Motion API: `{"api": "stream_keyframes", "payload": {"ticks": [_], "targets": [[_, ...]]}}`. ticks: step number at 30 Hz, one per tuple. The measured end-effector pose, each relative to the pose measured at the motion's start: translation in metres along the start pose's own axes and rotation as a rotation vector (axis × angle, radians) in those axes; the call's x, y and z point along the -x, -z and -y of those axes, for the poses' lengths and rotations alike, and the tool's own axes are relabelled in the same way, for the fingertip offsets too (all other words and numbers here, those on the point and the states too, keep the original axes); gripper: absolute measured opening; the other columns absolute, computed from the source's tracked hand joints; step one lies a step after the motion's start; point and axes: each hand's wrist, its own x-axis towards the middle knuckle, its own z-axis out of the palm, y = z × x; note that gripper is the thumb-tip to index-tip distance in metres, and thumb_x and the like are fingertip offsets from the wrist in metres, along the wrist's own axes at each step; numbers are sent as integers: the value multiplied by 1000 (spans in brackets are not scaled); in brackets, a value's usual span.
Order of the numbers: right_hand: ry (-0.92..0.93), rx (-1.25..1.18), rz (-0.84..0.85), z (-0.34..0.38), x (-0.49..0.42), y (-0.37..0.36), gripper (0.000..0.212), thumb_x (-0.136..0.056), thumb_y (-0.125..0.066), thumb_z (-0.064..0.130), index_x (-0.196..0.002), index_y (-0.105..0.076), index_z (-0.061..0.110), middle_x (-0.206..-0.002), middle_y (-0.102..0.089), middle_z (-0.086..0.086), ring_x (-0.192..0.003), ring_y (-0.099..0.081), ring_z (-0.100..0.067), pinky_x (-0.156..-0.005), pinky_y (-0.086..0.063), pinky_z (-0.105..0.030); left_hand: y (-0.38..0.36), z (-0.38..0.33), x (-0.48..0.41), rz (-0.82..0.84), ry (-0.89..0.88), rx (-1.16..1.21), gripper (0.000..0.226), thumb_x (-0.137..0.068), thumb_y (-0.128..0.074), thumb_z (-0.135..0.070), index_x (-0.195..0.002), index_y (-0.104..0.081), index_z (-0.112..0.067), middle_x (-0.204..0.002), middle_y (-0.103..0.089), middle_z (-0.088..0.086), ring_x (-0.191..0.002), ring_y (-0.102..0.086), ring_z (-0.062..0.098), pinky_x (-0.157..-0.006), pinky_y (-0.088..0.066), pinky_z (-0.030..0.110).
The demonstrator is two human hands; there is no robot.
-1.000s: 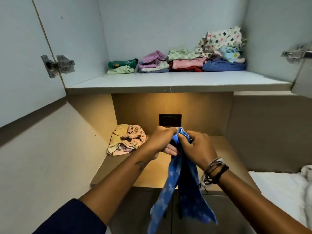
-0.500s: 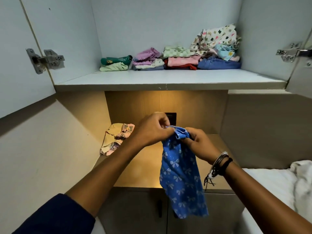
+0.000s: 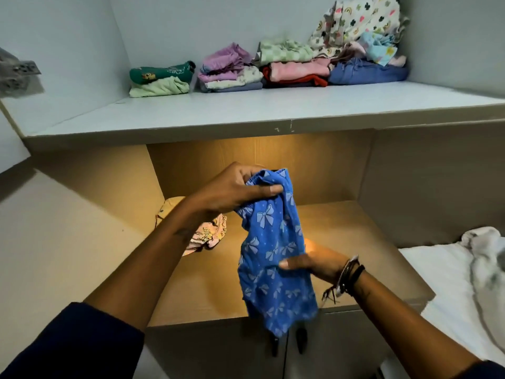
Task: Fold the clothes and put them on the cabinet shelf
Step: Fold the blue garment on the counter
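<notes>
A blue garment with a pale bow print [image 3: 273,263] hangs in front of me over the wooden counter [image 3: 355,242]. My left hand [image 3: 235,190] is shut on its bunched top edge. My right hand [image 3: 314,262] lies flat and open against the cloth's middle, fingers behind it and thumb in front. Above, the white cabinet shelf [image 3: 246,113] carries folded stacks [image 3: 295,73] along its back wall, with a loose patterned heap [image 3: 360,26] at the right.
A crumpled pink and yellow garment [image 3: 207,233] lies on the counter's left, partly behind my left forearm. A door hinge [image 3: 19,72] juts in at the upper left. White bedding [image 3: 464,274] sits at the right. Cabinet doors with dark handles [image 3: 300,340] are below the counter.
My right hand let go of the garment's top edge and dropped to its middle. My left hand keeps the top. The view has moved closer to the shelf.
</notes>
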Motion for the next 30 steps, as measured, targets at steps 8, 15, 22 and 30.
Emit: {"api": "stream_keyframes", "payload": {"ticks": [8,15,22,30], "targets": [[-149,-43,-8,-60,-31,-23,43,-75,-78,7,-115,-63,8,-118,-70,-9,-106,-67,-26,-89,-55,-38,75,35,-10,35,108,90,32,-53,-88,-50,-77,-79,-30,-83,-78,-7,-80,-74,9,-70,-57,20],[-290,158,-84,-67,-8,73,58,-60,-89,30,-107,-65,8,-111,-71,-19,-100,-67,-39,-93,-51,-55,87,134,-8,-422,266,273,28,-74,-76,-32,-96,-74,-16,-107,-74,18,-82,-74,17,-67,-60,27],[-489,587,-181,-66,-32,170,33,-56,-90,37,-74,-65,23,-73,-70,4,-65,-62,-13,-61,-47,-28,12,233,17,-646,822,315,16,-90,-66,-19,-98,-69,-5,-81,-77,16,-74,-75,32,-68,-59,38],[-352,1247,-446,-120,-61,130,59,-70,-71,42,-123,-48,32,-127,-49,1,-119,-45,-22,-98,-38,-41,-31,259,11,-762,951,125,13,-93,-61,-14,-83,-69,-9,-78,-73,11,-70,-68,25,-65,-56,35]]}}
